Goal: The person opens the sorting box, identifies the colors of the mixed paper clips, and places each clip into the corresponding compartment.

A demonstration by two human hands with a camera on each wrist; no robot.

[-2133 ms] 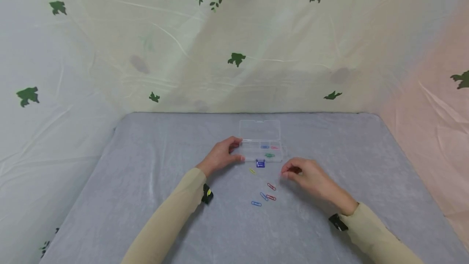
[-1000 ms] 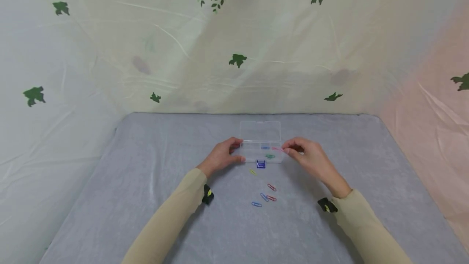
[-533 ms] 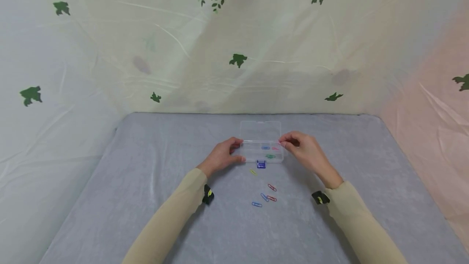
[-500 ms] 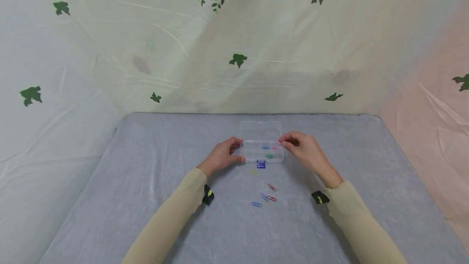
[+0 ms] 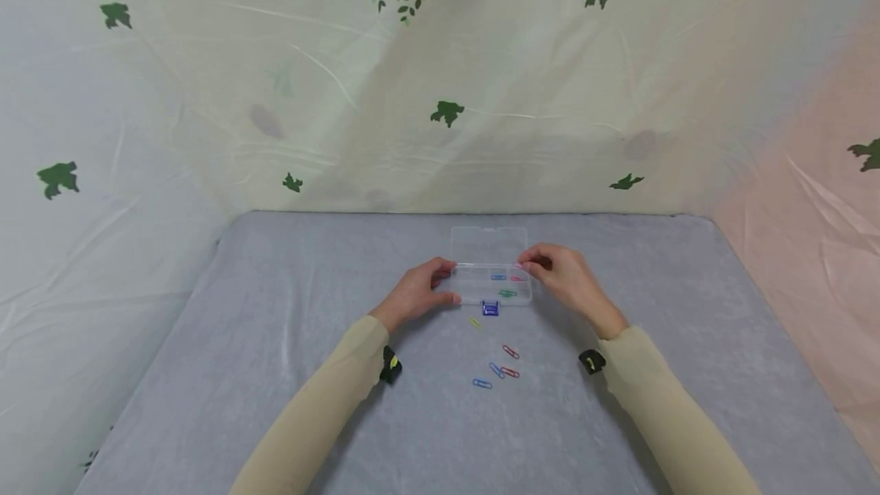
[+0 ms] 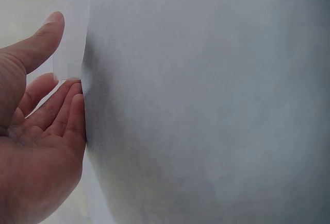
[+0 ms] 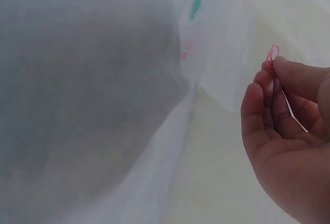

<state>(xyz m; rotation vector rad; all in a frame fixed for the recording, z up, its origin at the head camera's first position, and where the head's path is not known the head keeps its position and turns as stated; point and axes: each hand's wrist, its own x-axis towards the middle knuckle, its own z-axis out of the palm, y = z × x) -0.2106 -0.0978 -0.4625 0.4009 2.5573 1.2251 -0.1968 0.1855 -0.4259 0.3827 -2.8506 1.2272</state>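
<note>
A clear plastic box (image 5: pixel 473 289) with compartments lies with its lid (image 5: pixel 489 244) raised behind it. My left hand (image 5: pixel 415 292) grips the box's left end, thumb at the front corner and fingers at the back. My right hand (image 5: pixel 569 279) pinches a pink paper clip (image 7: pixel 275 52) between thumb and fingertips, above the box's back right corner. Inside the box are a blue paper clip (image 5: pixel 498 277), a pink clip (image 5: pixel 516 279) at the right, and green paper clips (image 5: pixel 507 293) in the front part. A dark blue latch (image 5: pixel 490 308) sits at the box's front.
On the grey cloth (image 5: pixel 385 434) in front of the box lie a yellow paper clip (image 5: pixel 475 322), a red paper clip (image 5: pixel 511 351), another red clip (image 5: pixel 510 373), a blue paper clip (image 5: pixel 496 370) and another blue clip (image 5: pixel 483 383). A leaf-patterned curtain (image 5: pixel 344 151) stands behind.
My right hand has moved from the cloth right of the box to its right side, taken hold of a pink paper clip and lifted it slightly left. The left hand has stayed put.
</note>
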